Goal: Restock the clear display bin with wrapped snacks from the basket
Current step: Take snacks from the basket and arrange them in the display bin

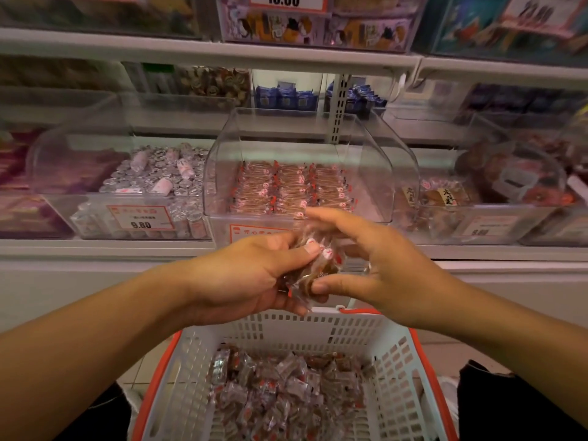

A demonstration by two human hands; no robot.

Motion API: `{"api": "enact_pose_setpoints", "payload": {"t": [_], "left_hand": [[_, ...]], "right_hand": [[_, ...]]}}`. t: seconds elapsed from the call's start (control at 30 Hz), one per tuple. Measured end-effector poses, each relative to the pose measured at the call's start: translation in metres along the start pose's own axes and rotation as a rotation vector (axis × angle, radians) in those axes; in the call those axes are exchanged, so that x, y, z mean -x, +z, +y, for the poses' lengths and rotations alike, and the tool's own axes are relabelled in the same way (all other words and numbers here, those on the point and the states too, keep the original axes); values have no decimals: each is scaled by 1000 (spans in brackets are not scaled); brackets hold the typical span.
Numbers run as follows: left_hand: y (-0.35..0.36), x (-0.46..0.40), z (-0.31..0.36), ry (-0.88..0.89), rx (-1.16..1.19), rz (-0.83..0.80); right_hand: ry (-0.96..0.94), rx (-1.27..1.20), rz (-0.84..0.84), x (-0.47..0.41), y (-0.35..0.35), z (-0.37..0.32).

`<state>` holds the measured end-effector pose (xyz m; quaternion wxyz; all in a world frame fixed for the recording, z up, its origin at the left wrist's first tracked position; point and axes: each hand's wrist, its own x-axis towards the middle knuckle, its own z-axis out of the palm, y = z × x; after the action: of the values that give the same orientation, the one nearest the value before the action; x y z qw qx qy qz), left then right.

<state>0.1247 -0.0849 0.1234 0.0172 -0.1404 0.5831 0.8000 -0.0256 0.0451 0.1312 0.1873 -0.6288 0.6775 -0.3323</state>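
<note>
White shelf [95, 249] under clear bins [375, 173]

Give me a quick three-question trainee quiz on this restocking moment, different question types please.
1. True or false: the left hand grips a bunch of wrapped snacks.
2. Multiple choice: where is the white basket with the orange rim? A) on the top shelf B) below the hands, in front of the person C) inside the clear display bin
3. Fill in: the price tag on the bin to the left of the clear display bin reads ____.

Key:
1. True; the right hand touches the same bunch with its thumb and fingers.
2. B
3. 9.80
</note>
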Motion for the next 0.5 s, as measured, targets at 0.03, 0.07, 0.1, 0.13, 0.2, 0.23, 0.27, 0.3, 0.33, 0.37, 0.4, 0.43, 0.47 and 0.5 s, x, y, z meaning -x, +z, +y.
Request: {"api": "enact_pose_setpoints", "payload": {"t": [0.03,0.07,0.1,0.13,0.2,0.23,0.27,0.3,0.33,0.37,0.4,0.43,0.47,0.5], "left_hand": [[-1,2,3,-12,-8,-33],[-1,4,7,-25,-14,-58],[-2,5,11,-35,-15,-67],[-4,7,17,-35,-9,-58],[-5,8,29,9,0,12],[-6,7,35,43,-15,57],[-5,4,42,76,-46,98],[-4,0,48,104,-95,136],[-2,-5,53,135,-161,170],[0,-13,58,169,-223,204],[1,-20,63,204,-262,239],[0,-29,67,230,-273,278],[-2,-36,70,245,-269,316],[-6,-43,72,251,-269,355]], "right_hand": [[-11,-15,18,-1,-4,-2],[-29,-15,31,-2,-8,-4],[-49,-1,38,-4,-12,-6],[-66,13,43,-6,-17,-8],[-73,16,56,-13,-28,-14],[-62,16,60,-19,-35,-17],[-50,30,52,-26,-43,-19],[-44,62,29,-33,-51,-22],[-47,111,2,-42,-61,-24],[-61,167,-23,-52,-70,-25],[-80,220,-44,-62,-77,-26],[-98,269,-62,-72,-82,-26],[-110,311,-77,-82,-85,-24],[-107,339,-91,-91,-86,-20]]}}
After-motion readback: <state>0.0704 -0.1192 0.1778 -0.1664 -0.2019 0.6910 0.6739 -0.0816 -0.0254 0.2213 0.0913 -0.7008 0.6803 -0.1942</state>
